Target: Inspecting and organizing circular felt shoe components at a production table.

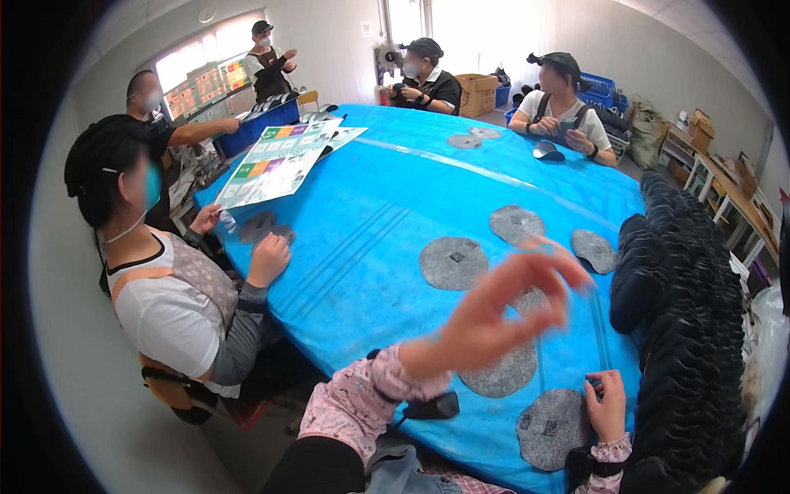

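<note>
Our left hand (484, 327) is raised over the near half of the blue surface (374, 288), blurred, its fingers curled and a gap open between them and the thumb. Our right hand (607, 403) is low at the near right corner, fingers bent, beside the nearest round grey piece (553, 431); we cannot tell whether it pinches that piece's rim or only rests there. This piece lies by the near edge, and other grey pieces (453, 265) are spread from there toward the middle, two of them partly behind our left hand. Several bear a small dark square patch (a label or not, we cannot say; it is too small to read).

Along the right edge runs a long pile of dark curved pieces (683, 329). At the left edge, a co-worker (185, 288) has one hand at the corner of a large printed sheet (280, 169), marked with green, orange and purple blocks and print too fine for us to make out. Toward the far left corner stands a blue bin (262, 128). On the back wall we see a small pale notice (365, 30), its marks unreadable from here.
</note>
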Demonstrator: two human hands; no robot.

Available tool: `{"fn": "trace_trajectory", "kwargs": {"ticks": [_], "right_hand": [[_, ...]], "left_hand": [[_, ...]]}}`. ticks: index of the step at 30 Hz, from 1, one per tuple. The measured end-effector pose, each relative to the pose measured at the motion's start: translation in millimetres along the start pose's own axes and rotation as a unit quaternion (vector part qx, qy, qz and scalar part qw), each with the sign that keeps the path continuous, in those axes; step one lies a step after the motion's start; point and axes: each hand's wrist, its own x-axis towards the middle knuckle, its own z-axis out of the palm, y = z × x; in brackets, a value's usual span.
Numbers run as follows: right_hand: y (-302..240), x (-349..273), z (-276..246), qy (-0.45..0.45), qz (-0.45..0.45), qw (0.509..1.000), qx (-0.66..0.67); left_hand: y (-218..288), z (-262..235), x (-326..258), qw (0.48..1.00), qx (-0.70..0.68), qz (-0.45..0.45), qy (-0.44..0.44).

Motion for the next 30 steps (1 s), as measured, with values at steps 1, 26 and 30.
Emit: {"fn": "trace_trajectory", "kwargs": {"ticks": [1, 26, 30], "right_hand": [[1.8, -0.6, -2.9, 0.008, 0.007, 1.0, -0.005], [11.2, 2.9, 7.7, -0.014, -0.023, 1.0, 0.006], [16.7, 9.9, 0.4, -0.101, 0.027, 0.991, 0.078]], "left_hand": [[-23.6, -16.5, -0.1, 0.997, -0.005, -0.058, 0.057], [-143.8, -161.9, -106.9, 0.86, -0.043, -0.178, 0.476], [-143.7, -164.6, -110.3, 0.876, -0.034, -0.168, 0.452]]}}
